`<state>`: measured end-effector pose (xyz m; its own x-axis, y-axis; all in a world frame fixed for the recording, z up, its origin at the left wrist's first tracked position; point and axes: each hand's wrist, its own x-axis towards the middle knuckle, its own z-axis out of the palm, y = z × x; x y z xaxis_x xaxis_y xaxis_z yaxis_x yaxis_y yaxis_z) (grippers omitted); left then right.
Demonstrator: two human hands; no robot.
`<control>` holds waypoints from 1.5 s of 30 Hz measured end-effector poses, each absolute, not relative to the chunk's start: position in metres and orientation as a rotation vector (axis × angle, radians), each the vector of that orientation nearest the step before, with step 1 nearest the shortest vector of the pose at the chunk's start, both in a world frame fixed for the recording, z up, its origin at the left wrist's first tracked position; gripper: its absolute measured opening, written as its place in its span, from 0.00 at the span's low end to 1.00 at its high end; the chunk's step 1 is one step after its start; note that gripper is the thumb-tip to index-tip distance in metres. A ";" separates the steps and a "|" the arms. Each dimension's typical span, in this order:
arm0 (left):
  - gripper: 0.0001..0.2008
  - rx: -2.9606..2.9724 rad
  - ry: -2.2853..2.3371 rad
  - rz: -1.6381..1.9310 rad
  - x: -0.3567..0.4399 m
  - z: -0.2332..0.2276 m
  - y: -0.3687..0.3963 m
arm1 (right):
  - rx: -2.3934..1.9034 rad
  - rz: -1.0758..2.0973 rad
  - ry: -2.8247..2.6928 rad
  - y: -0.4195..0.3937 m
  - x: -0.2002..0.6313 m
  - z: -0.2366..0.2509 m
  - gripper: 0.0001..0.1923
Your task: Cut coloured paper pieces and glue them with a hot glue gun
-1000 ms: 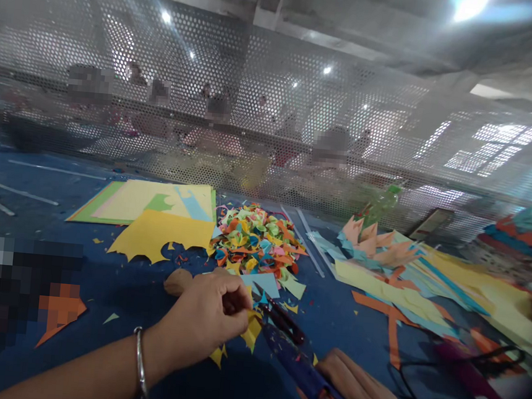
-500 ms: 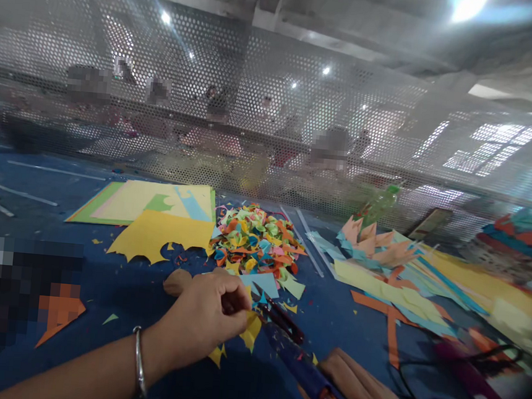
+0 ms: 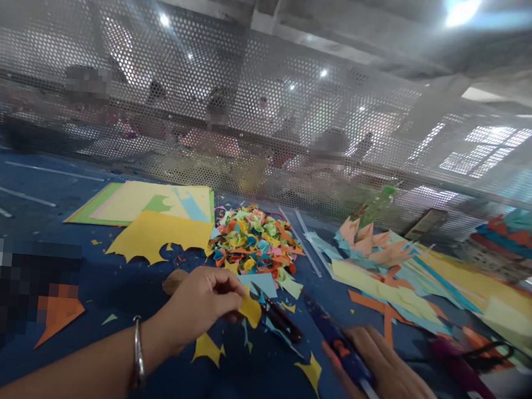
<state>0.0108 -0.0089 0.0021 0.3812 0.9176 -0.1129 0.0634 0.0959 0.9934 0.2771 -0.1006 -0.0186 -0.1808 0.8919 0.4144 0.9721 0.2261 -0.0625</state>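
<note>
My left hand [image 3: 203, 303], with a metal bangle on the wrist, pinches a small yellow paper piece [image 3: 251, 310] just above the blue table. My right hand [image 3: 396, 385] grips a blue glue gun [image 3: 343, 352] whose nozzle points up and left, away from the paper. Dark-handled scissors [image 3: 278, 318] lie on the table between the two hands. Yellow cut scraps [image 3: 209, 348] lie below my left hand.
A heap of coloured paper curls [image 3: 255, 241] sits behind the hands. Yellow and green sheets [image 3: 153, 211] lie at the back left, a stack of cut coloured paper [image 3: 408, 277] at the right. A perforated metal screen [image 3: 273, 119] closes the far side, with people behind it.
My right hand has drawn the glue gun back to the right, off the yellow piece. My left hand lifted the piece slightly, uncovering yellow scraps on the table.
</note>
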 end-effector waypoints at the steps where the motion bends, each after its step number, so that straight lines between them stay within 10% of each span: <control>1: 0.04 1.262 0.993 0.831 0.011 0.003 -0.009 | -1.796 -0.291 -2.136 -0.097 0.280 -0.017 0.11; 45: 0.12 1.237 0.806 0.921 0.013 0.001 -0.011 | -1.241 0.338 -2.003 -0.046 0.193 0.006 0.07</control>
